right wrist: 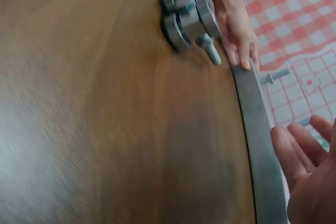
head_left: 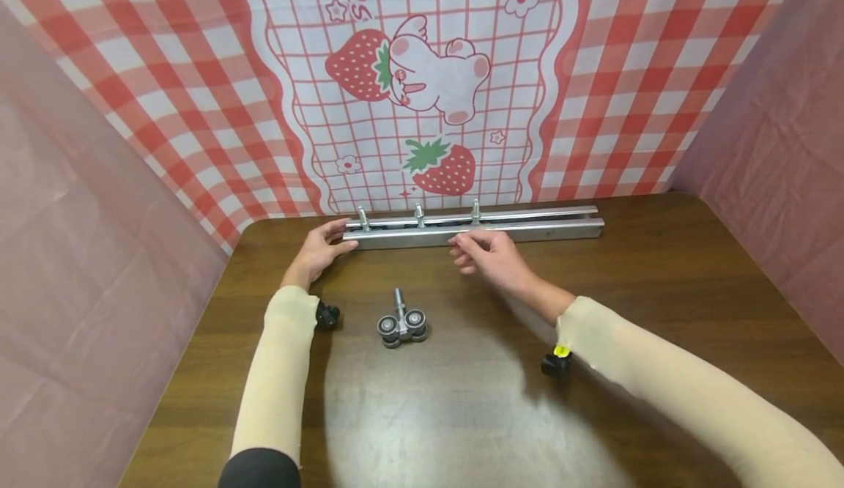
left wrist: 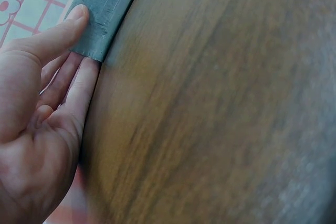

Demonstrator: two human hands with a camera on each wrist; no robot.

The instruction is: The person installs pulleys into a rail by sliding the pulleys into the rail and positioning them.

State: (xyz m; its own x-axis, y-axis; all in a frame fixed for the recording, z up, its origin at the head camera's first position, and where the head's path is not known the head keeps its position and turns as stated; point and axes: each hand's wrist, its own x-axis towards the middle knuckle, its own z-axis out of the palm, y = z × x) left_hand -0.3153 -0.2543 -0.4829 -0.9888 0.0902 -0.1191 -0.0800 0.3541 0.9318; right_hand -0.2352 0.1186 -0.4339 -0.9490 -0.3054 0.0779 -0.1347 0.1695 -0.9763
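Note:
A silver metal track [head_left: 541, 233] with an open slot lies along the back of the table. Several threaded bolts [head_left: 419, 215] stand up out of its slot. My left hand [head_left: 319, 252] grips the track's left end, its thumb [left wrist: 79, 17] on the front face and the other fingers around the end. Close to the front of the track, around its middle, is my right hand [head_left: 491, 257]; its fingers [right wrist: 289, 150] are loosely bent with nothing visible between them. A roller trolley [head_left: 403, 323] with several wheels and a bolt lies on the table between the forearms.
The brown wooden table [head_left: 422, 415] reaches back to a red-and-white checked cloth [head_left: 633, 70] hanging just behind the track. Pink cloth [head_left: 92, 268] hangs on both sides. Small black devices [head_left: 556, 364] are strapped at both wrists.

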